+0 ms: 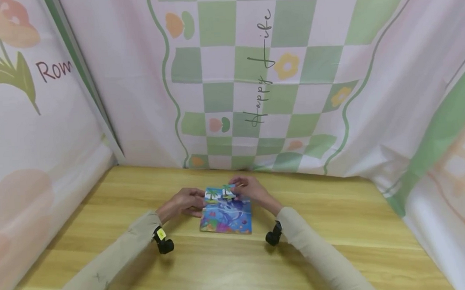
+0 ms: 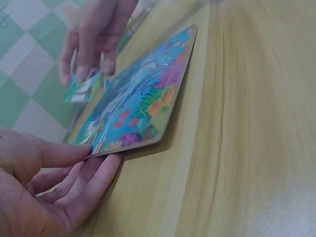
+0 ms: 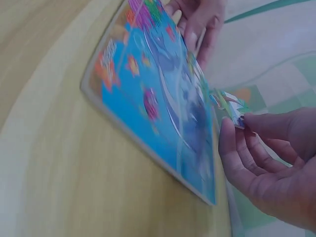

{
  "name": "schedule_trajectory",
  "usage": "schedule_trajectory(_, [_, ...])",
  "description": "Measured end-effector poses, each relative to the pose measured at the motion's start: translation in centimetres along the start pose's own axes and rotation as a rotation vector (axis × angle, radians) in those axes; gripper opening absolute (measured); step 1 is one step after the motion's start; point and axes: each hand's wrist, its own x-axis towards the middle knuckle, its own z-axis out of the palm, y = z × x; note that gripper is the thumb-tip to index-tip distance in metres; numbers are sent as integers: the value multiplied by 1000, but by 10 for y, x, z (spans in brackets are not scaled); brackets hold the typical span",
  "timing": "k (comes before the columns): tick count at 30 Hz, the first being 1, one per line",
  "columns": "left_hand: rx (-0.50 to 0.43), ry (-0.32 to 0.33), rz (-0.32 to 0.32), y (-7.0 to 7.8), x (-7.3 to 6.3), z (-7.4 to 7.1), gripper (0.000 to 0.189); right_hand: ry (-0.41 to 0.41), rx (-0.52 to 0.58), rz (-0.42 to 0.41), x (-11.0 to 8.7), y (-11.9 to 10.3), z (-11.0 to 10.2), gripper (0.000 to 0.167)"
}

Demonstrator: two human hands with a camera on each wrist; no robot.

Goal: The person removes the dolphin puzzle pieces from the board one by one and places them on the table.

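Note:
A square jigsaw puzzle board with a blue dolphin and sea-life picture is on the wooden table, between both hands. My left hand grips its left side; in the left wrist view the thumb lies over the corner and the fingers are underneath. Above the board's far edge, my right hand pinches a small puzzle piece with a palm tree on it. In the right wrist view this piece sits between thumb and fingertips, apart from the board. Part of the board's far edge is hidden behind the piece.
The light wooden table extends around the board. A green-and-white checked curtain hangs at the table's back edge. More printed cloth hangs along the left, and another cloth along the right.

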Motion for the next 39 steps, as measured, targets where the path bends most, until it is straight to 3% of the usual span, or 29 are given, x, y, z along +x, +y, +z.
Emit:
schedule_trajectory(14, [25,-34,4,0,-1,-7,53,3,1,15,-24,18,-60,33])
schedule_trajectory(26, [9,-44,7,1,-1,-5,50,71,-34,84,-38,30,-83,28])
schedule_trajectory(34, [21,-38,17,7,5,-4,48,118,-280,24,-37,38,-79,17])
schedule_trajectory(39, [23,-43,12,8,10,-5,49,116,-363,28,-34,37,-79,10])
